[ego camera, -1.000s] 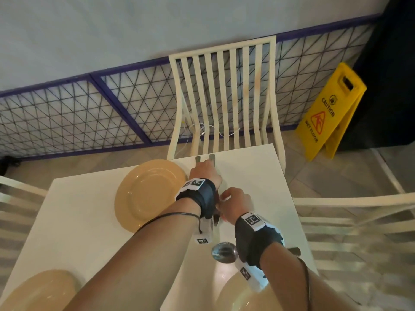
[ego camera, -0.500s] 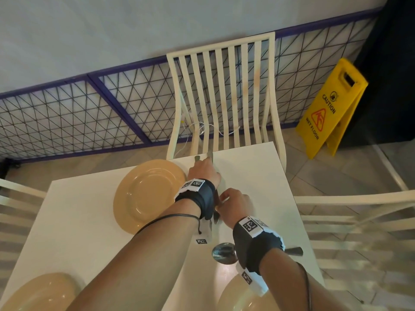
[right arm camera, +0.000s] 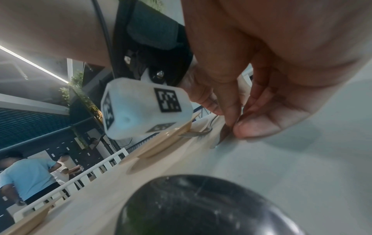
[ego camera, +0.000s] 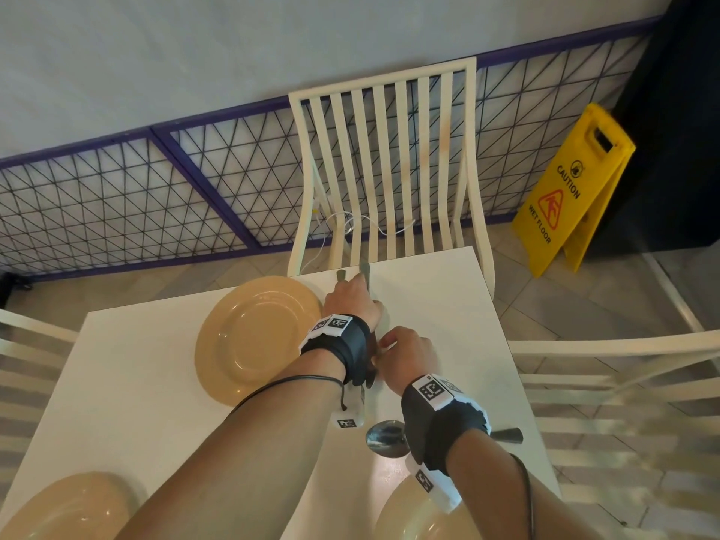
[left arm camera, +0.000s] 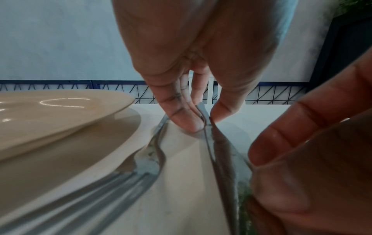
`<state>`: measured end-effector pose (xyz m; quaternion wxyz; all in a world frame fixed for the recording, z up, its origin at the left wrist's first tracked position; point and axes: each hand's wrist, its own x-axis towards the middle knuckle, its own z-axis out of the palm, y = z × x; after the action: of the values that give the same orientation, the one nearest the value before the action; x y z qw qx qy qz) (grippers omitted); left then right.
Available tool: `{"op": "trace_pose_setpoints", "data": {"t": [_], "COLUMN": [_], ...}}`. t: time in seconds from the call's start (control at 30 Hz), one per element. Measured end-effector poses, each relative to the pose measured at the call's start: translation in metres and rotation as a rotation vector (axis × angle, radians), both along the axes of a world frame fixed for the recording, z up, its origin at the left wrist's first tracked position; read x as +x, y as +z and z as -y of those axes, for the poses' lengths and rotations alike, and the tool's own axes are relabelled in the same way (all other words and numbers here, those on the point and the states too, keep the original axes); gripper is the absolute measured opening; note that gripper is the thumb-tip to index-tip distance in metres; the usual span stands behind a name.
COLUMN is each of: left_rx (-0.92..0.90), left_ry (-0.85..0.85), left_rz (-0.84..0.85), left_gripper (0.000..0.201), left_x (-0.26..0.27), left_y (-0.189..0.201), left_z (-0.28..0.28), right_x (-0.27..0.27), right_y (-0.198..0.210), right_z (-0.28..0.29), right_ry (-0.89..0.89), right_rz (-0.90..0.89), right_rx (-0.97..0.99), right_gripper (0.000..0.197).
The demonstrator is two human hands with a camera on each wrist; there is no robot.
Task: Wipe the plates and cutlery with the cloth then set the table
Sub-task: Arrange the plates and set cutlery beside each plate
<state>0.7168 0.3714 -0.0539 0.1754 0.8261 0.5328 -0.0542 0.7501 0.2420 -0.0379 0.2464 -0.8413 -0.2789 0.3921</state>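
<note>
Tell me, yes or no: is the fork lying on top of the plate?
No. The fork lies flat on the table beside the plate.

Tan plate (ego camera: 253, 337), yellow sign (ego camera: 569, 189)

Plates: three tan, far (ego camera: 257, 337), near-left (ego camera: 58, 508), near-right (ego camera: 409, 516). Fork (left arm camera: 153, 152): one. Knife (left arm camera: 221, 152): one. Spoon (ego camera: 385, 443): one. Chairs: three, far (ego camera: 389, 150), left (ego camera: 23, 337), right (ego camera: 623, 356). Wet-floor sign (ego camera: 565, 196): one.

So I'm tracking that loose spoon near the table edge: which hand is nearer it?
Right. The right hand sits just beyond the spoon, its wrist over the handle; the left hand is farther up the table.
</note>
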Motion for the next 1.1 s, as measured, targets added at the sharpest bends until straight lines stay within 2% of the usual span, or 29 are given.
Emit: {"op": "trace_pose_setpoints", "data": {"t": [0.6, 1.1], "left_rx": [-0.017, -0.005], "left_ry": [-0.003, 0.012], "left_rz": [0.007, 0.067], "left_gripper": [0.029, 0.039], "left_x": [-0.005, -0.021], "left_y": [0.01, 0.041], "left_z": [0.006, 0.024], "right_x": [-0.001, -0.002], "right_y": [-0.002, 0.004], "right_z": [0.0, 0.01], "right_ry": [0.003, -0.003], "right_rz": [0.011, -0.009], "right_rx": [-0.014, -0.012], "right_gripper": [0.017, 0.022]}}
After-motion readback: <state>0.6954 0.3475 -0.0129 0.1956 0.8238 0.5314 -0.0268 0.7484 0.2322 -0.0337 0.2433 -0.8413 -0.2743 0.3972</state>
